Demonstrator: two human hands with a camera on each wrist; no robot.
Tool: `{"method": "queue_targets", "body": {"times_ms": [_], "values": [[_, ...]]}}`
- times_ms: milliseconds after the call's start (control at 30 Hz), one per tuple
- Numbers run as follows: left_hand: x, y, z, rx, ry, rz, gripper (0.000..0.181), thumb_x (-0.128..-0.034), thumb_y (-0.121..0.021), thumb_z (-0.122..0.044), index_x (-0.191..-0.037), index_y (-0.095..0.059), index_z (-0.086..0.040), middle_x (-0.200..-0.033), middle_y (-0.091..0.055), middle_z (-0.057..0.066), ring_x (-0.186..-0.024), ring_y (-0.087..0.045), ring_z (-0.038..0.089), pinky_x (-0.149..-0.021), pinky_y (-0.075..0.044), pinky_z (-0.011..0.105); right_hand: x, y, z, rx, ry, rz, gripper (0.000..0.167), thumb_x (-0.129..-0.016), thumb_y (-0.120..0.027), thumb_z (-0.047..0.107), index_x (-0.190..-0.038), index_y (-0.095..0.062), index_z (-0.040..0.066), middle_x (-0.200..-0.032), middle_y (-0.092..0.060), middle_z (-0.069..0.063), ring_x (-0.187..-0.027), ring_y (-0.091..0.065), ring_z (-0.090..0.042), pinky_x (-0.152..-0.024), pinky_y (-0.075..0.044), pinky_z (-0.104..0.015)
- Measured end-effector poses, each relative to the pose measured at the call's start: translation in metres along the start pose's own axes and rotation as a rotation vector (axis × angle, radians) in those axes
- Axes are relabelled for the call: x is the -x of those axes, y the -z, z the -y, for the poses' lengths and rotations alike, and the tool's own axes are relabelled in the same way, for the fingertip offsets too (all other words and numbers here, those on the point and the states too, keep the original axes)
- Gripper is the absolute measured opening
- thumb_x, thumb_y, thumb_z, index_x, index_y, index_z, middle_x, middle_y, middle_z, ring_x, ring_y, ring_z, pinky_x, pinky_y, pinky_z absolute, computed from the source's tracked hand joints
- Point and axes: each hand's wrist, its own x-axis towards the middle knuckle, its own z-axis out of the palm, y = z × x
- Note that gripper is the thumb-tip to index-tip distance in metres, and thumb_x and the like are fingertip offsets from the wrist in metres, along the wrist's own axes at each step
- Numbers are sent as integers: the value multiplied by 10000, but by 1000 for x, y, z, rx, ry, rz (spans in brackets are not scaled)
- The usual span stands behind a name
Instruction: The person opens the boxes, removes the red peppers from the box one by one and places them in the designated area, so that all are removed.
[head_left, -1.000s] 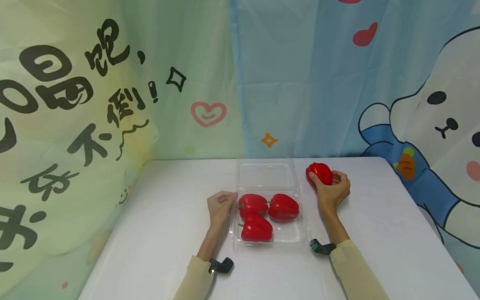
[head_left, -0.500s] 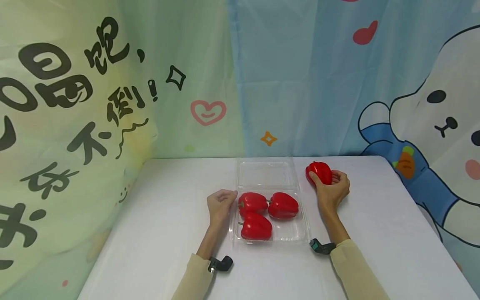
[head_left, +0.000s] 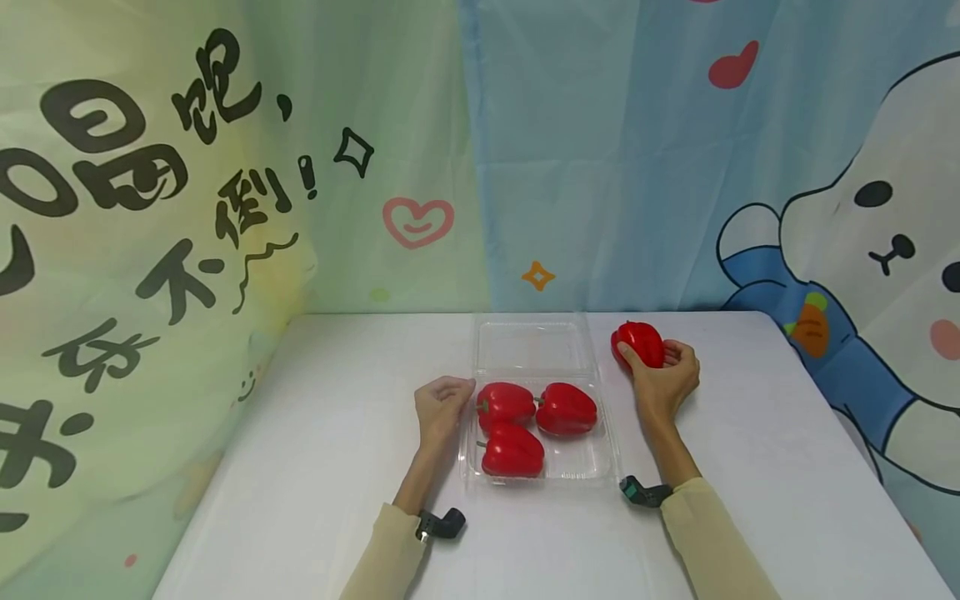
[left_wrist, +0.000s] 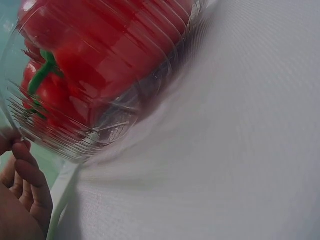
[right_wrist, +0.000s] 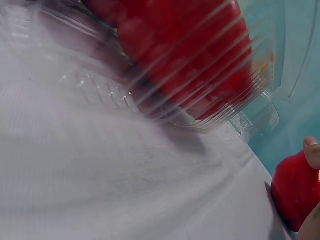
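In the head view a clear plastic clamshell box (head_left: 581, 465) lies with its lid laid back, holding three red bell peppers, one at back left (head_left: 505, 403), one at right (head_left: 567, 409) and one at front left (head_left: 514, 452). My left hand (head_left: 441, 410) pinches the box's left rim between thumb and forefinger; the left wrist view shows the fingertips (left_wrist: 21, 145) on that edge. Right of the box, my right hand (head_left: 666, 385) grips another red bell pepper (head_left: 634, 340) at the table's back. The right wrist view catches only part of that hand.
A white cloth covers the table (head_left: 330, 433). Behind it hangs a printed curtain (head_left: 390, 100). The transparent lid (head_left: 534, 348) reaches near the table's back edge. Dark wrist cameras sit on the left wrist (head_left: 444, 525) and right wrist (head_left: 643, 493).
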Motion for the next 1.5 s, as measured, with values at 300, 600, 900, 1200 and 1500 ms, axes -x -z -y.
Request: {"method": "queue_targets", "body": {"times_ms": [300, 600, 900, 1200, 1500], "values": [[1, 5, 5, -30, 6, -16, 186, -973, -793, -205, -915, -794, -28, -802, -788, 125, -636, -618, 101, -564, -481, 207, 7, 3, 4, -2, -11, -16, 790, -906, -893, 390, -1526, -495, 105, -1546, -547, -124, -1394, -486, -249, -1173, -506, -498], [4, 3, 8, -10, -3, -4, 188, -969, -801, -193, -913, -794, -14, -808, -789, 180, -585, -588, 99, -531, -462, 203, 5, 19, 16, -65, 139, -101, 694, -906, -900, 368, -1471, -595, 104, -1483, -625, -79, -1267, -526, -108, -1129, -489, -360], [0, 0, 6, 15, -17, -10, 174, -968, -811, -168, -913, -792, -4, -815, -786, 211, -592, -595, 92, -532, -461, 193, 7, 34, 41, -88, 346, 112, 612, -933, -868, 246, -1469, -627, 76, -1458, -659, -110, -1224, -548, -47, -1092, -471, -192], [-2, 0, 3, 24, -36, 2, 178, -972, -804, -158, -899, -787, 4, -796, -779, 201, -594, -609, 85, -543, -474, 187, 23, 46, 55, -70, 514, 391, 621, -880, -884, 76, -1452, -645, 38, -1447, -669, -179, -1215, -626, -208, -978, -483, -46], [-2, -1, 2, 26, -46, -6, 171, -967, -811, -158, -896, -793, -3, -805, -778, 226, -601, -606, 88, -547, -471, 184, 35, 53, 57, -12, 555, 593, 662, -873, -902, 102, -1477, -630, 89, -1454, -674, -161, -1231, -655, -235, -1026, -431, -22]]}}
